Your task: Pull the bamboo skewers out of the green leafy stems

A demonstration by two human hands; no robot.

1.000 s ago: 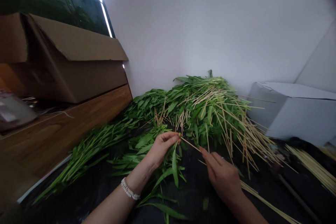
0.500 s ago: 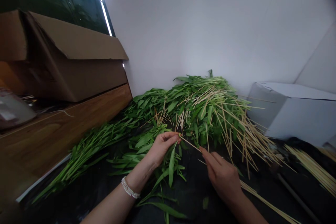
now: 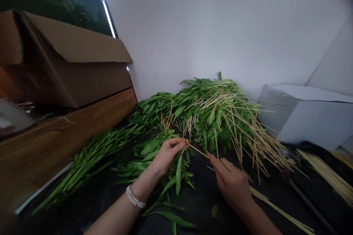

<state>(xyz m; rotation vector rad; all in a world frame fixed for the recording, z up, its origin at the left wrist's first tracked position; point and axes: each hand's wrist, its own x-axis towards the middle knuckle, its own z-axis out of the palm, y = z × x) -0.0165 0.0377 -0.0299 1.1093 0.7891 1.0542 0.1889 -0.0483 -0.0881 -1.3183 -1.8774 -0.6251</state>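
Between thumb and fingers, my left hand pinches the cut end of a green leafy stem. Long narrow leaves hang down from that grip. My right hand is closed on a thin bamboo stick, which slants up to the left. The stick's far end meets the stem at my left fingertips; whether it is inside the stem I cannot tell. Behind my left hand lies a loose bunch of leafy stems on the black sheet.
A large heap of leafy stems on sticks leans against the white wall. Long stems lie at left beside a wooden ledge with a cardboard box. At right are a white box, bundled sticks and loose sticks.
The whole view has shifted very slightly left. Both hands keep the same hold on the stem and the stick.
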